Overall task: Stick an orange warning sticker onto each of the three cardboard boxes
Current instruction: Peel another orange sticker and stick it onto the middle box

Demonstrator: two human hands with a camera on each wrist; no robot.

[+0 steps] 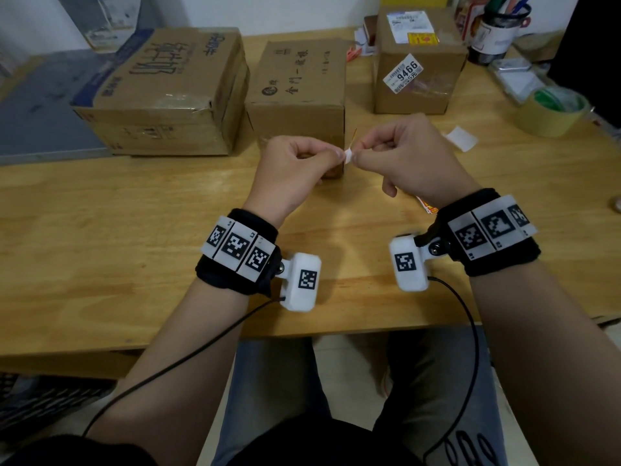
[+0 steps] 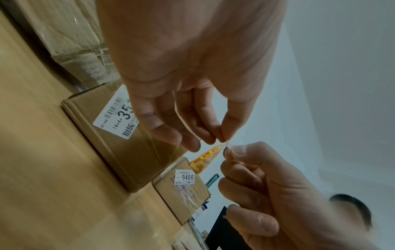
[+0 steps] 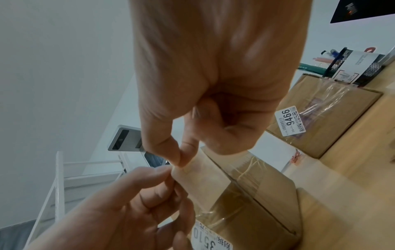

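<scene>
Three cardboard boxes stand at the back of the wooden table: a large one (image 1: 161,92) on the left, a middle one (image 1: 299,95), and a right one (image 1: 416,75) with an orange sticker (image 1: 422,38) on its top. In front of the middle box my left hand (image 1: 336,158) and right hand (image 1: 358,158) meet above the table. Both pinch one corner of an orange warning sticker (image 2: 205,160) on its white backing (image 1: 349,155). The backing's pale side (image 3: 200,172) faces the right wrist camera. The other fingers of both hands are curled.
A scrap of white backing paper (image 1: 462,137) lies right of my hands. More orange stickers (image 1: 427,206) peek out under my right wrist. A tape roll (image 1: 551,112) and a pen mug (image 1: 500,28) stand at the far right. A pink clip (image 1: 354,52) lies between the boxes.
</scene>
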